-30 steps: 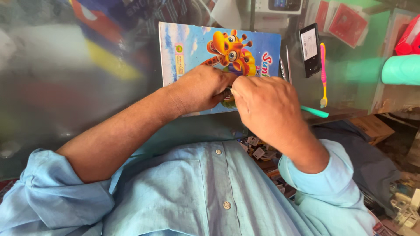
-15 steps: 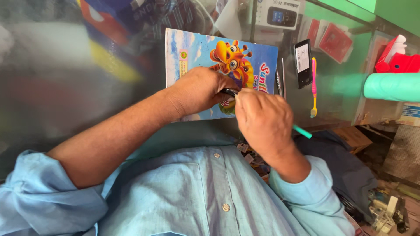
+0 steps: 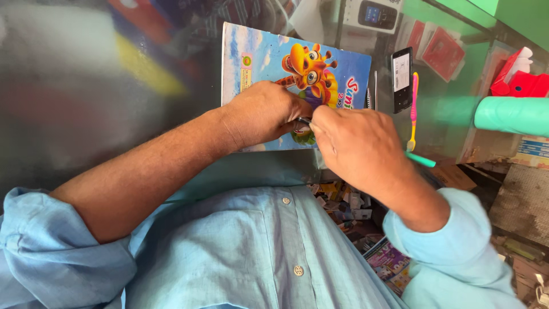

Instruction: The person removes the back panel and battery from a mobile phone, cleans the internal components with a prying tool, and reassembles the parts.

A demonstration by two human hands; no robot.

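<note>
- Your left hand (image 3: 266, 114) rests on a colourful book (image 3: 269, 57) with a cartoon giraffe cover, lying on the glass table (image 3: 86, 114) at about 12 o'clock from your chest.
- Your right hand (image 3: 354, 146) meets the left at the book's lower edge, knuckles up, fingers curled.
- Between the two hands a small dark metallic object (image 3: 303, 121) shows, only a sliver of it; what it is cannot be told.
- Left grip: fingers curled closed, fingertips at the small object. Right grip: fingers pinched closed against the same object. How firmly either hand has it is hidden by the knuckles.
- At 1 o'clock from the hands, just right of the book, a black mobile phone (image 3: 402, 79) lies on the glass, with a pink and yellow toothbrush (image 3: 413, 109) right beside it.
- At 2 o'clock, further off, a red box (image 3: 517, 77) sits above a teal cylinder (image 3: 510, 114).
- A second phone (image 3: 373, 14) lies at the far edge, at 12 to 1 o'clock.
- You wear a light blue shirt (image 3: 240, 246) with rolled sleeves.
</note>
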